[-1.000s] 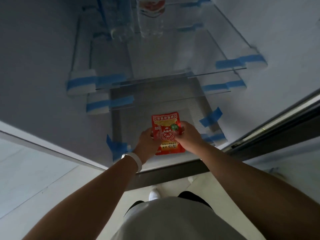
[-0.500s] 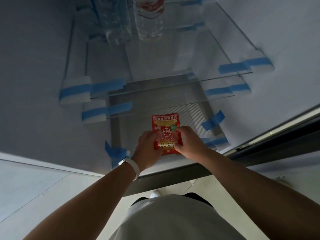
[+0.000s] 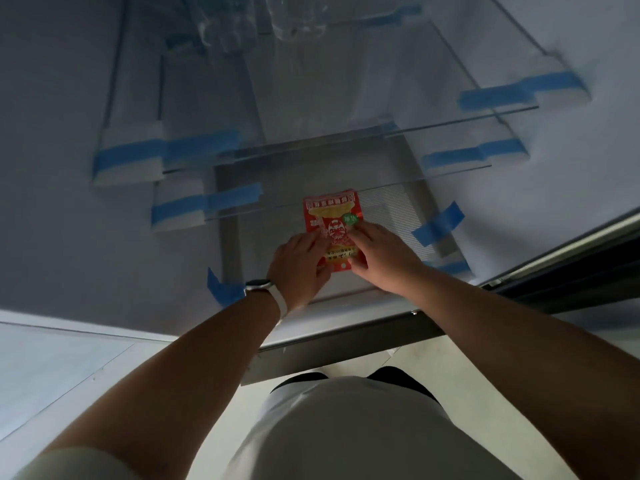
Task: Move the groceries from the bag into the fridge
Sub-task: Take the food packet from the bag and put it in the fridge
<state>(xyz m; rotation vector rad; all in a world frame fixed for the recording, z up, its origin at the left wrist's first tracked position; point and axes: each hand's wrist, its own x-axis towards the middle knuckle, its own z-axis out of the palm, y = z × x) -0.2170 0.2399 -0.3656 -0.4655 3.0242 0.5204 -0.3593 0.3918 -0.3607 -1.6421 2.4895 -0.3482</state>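
Reaching into the open white fridge, I stand at its lower compartment, my pale shirt filling the bottom of the view. Two clear glass shelves cross the cavity above a grey ribbed floor panel. At the top, two clear plastic bottles stand side by side on a higher shelf, cut off by the edge of the view. White foam blocks sit against the side walls at the shelf ends, bound with strips of blue tape; more tape marks the corners of the floor panel.

The red printed snack packet, with a yellow band and a round green sticker, is low in the fridge over the ribbed panel, face up, its top edge reaching the front edge of the lowest glass shelf. Whether it rests on the panel I cannot tell.

My left hand grips the packet's lower left edge with curled fingers. My right hand pinches the lower right edge, the fingers lying along the packet's face up to the green sticker and the thumb at the bottom corner. The two hands nearly meet across the packet. A white-strapped watch circles my left wrist.
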